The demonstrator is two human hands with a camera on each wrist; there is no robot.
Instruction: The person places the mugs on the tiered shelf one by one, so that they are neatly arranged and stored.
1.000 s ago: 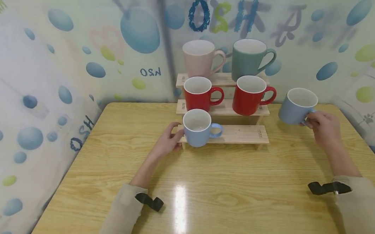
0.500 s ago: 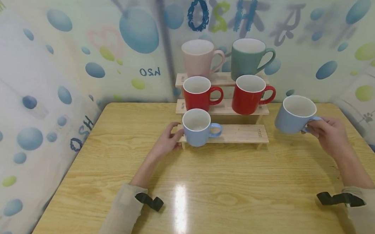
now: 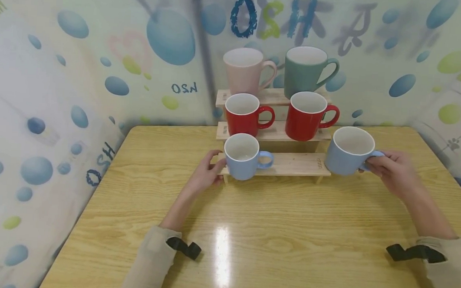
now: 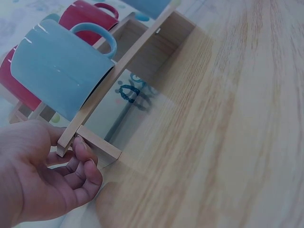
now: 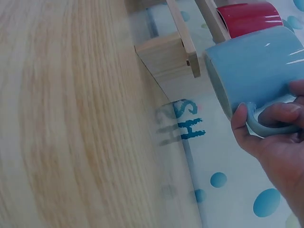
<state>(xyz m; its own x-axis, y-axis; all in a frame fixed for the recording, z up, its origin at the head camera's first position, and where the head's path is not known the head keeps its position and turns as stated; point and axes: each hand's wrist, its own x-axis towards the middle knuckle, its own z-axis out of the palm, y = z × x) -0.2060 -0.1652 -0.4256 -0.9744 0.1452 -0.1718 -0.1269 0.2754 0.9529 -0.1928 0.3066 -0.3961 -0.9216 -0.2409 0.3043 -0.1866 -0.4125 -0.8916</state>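
Observation:
My right hand (image 3: pixel 395 172) grips a light blue mug (image 3: pixel 344 161) by its handle. That mug is upright in the air, just off the right end of the lowest shelf (image 3: pixel 296 164) of a stepped wooden rack. In the right wrist view, fingers curl through the mug's handle (image 5: pixel 270 130). At the shelf's left end, my left hand (image 3: pixel 207 172) pinches the wood, with the thumb above and fingertips (image 4: pixel 85 152) below. Close beside it a second light blue mug (image 3: pixel 241 162) stands on the shelf, handle turned right.
Two red mugs (image 3: pixel 241 118) stand on the middle shelf (image 3: pixel 276 131). A pink mug (image 3: pixel 243 73) and a green mug (image 3: pixel 303 76) stand on the top shelf (image 3: pixel 274 96). The wooden table (image 3: pixel 272 233) spreads in front, and a patterned backdrop (image 3: pixel 158 101) rises behind.
My right hand has carried the blue mug leftward and toward me, up to the lowest shelf's right end. The left hand has stayed on the rack.

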